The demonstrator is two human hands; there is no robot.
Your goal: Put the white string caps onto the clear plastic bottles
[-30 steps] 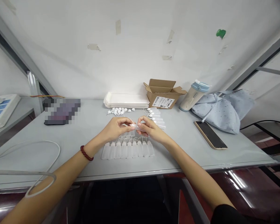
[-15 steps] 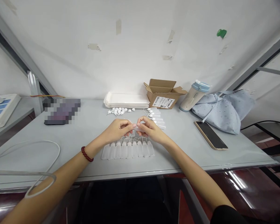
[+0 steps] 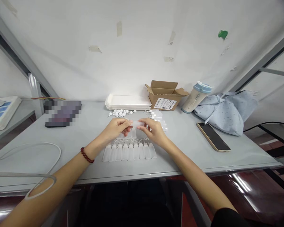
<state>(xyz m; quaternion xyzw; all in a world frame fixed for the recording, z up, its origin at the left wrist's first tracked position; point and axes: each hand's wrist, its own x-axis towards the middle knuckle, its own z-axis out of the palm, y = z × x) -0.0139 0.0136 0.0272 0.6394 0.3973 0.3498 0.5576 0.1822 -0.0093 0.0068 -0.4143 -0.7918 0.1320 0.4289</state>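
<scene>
A small translucent plastic bottle (image 3: 135, 124) lies sideways in the air between my hands. The fingertips of my left hand (image 3: 119, 127) pinch one end of it. Thumb and fingers of my right hand (image 3: 152, 130) close on the other end. Just below, a row of similar translucent bottles (image 3: 130, 152) with white loop cords lies on the table. A few more clear bottles (image 3: 132, 134) are partly hidden behind my left hand. Beyond my right hand lie several bottles with white caps (image 3: 159, 116). Loose white caps (image 3: 119, 113) form a small pile behind my left hand.
The grey table (image 3: 180, 157) holds a stack of white trays (image 3: 130, 102), an open cardboard box (image 3: 165, 101), a tumbler (image 3: 195, 97), a pale blue cloth bag (image 3: 221, 112) and a phone (image 3: 213, 137). A blurred dark item (image 3: 63, 113) and a white cable (image 3: 59, 151) are at left.
My hands have drawn slightly apart, so more of the held bottle shows between them. The clear bottles behind my left hand are more visible now.
</scene>
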